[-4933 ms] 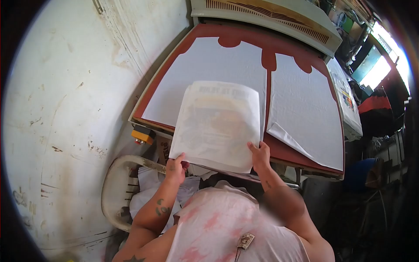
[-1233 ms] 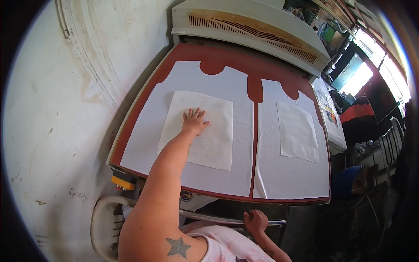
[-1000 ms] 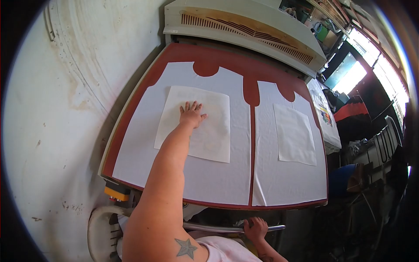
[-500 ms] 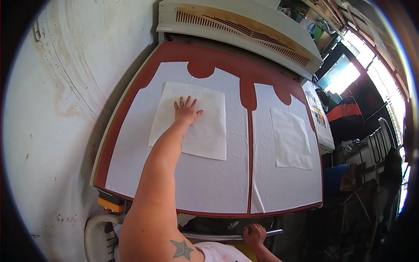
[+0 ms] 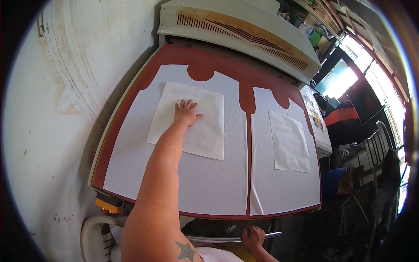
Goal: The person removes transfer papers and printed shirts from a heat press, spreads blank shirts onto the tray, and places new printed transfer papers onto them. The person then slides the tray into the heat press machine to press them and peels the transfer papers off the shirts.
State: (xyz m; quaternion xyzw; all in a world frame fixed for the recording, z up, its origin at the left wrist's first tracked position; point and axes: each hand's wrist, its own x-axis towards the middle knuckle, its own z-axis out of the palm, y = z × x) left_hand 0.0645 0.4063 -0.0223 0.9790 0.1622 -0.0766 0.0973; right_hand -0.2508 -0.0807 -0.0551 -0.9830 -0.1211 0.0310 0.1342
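My left hand (image 5: 187, 113) lies flat with fingers spread on a white paper sheet (image 5: 206, 135). Faint marks show through that sheet, which rests slightly tilted on a large white cut fabric piece (image 5: 214, 187) with a curved neckline. A second, narrower fabric piece (image 5: 283, 192) lies to the right, bearing another white sheet (image 5: 290, 142) that neither hand touches. Below the front edge, my right hand (image 5: 253, 237) is closed around a shiny metal bar (image 5: 273, 235).
Both fabric pieces lie on a red-brown press bed (image 5: 174, 52). A vented, heat-stained press hood (image 5: 244, 35) stands behind it. A stained wall (image 5: 56, 109) borders the left. On the right are a printed white cloth (image 5: 321, 126) and a metal-framed chair (image 5: 377, 146).
The left sheet has slid very slightly away from me over the fabric, under my flat left hand. My right hand stays on the bar. The view has shifted a little.
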